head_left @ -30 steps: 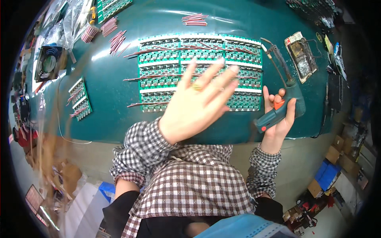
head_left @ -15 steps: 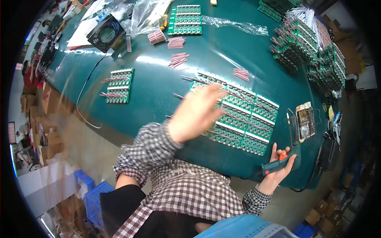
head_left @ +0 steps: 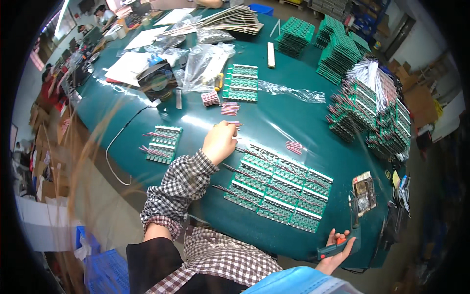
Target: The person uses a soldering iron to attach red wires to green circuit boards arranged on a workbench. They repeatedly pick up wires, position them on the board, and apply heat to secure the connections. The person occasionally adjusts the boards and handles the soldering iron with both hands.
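My left hand (head_left: 219, 143) reaches over the table, its fingers pinched on a small pile of red-and-white wires (head_left: 236, 125); the fingertips are partly hidden. Just in front of it lies a block of green circuit boards (head_left: 276, 192), with long wires laid across its rows and sticking out at the left. At the near right, my right hand (head_left: 335, 259) is wrapped round a dark green soldering gun (head_left: 356, 234) with an orange trigger, its tip pointing up beside a blackened solder tray (head_left: 364, 193). A smaller wired board (head_left: 164, 144) sits left of my left hand.
More wires lie in a pile (head_left: 230, 109), a tied bundle (head_left: 210, 99) and a group (head_left: 293, 147). Wired boards are stacked (head_left: 360, 105) at the right, bare green boards (head_left: 338, 59) behind. A black fan (head_left: 156, 81) and plastic bag (head_left: 208, 66) stand at the far left.
My left hand has gone from above the circuit boards to the wire pile, and its fingers have closed. My right hand keeps hold of the soldering gun. The view has tilted up.
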Available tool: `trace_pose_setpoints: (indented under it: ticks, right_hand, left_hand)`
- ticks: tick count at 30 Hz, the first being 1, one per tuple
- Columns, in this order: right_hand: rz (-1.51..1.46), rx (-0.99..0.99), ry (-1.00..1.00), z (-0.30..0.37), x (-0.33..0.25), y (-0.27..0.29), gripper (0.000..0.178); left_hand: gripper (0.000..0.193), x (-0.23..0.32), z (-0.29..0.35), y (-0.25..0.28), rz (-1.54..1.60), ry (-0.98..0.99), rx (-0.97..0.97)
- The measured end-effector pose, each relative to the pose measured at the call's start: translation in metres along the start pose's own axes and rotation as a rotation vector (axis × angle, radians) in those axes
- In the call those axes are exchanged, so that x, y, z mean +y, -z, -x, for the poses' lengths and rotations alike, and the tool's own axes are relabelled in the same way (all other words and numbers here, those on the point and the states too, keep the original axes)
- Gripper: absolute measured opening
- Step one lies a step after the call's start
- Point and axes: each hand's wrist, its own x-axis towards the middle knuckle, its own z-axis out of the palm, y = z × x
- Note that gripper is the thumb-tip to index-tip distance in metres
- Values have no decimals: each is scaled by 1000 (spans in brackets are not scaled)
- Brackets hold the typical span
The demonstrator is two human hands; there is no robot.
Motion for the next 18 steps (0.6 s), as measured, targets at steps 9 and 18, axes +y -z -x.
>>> trace_pose_setpoints:
  ticks: [9,18]
  right_hand:
    - [-5,-109,-80,-3,9,1,30]
    - [3,-136,-52,10,-6,3,32]
  left_hand:
    - [8,-37,11,-16,73,13,-25]
    - [13,-27,-3,-20,-4,-12,-21]
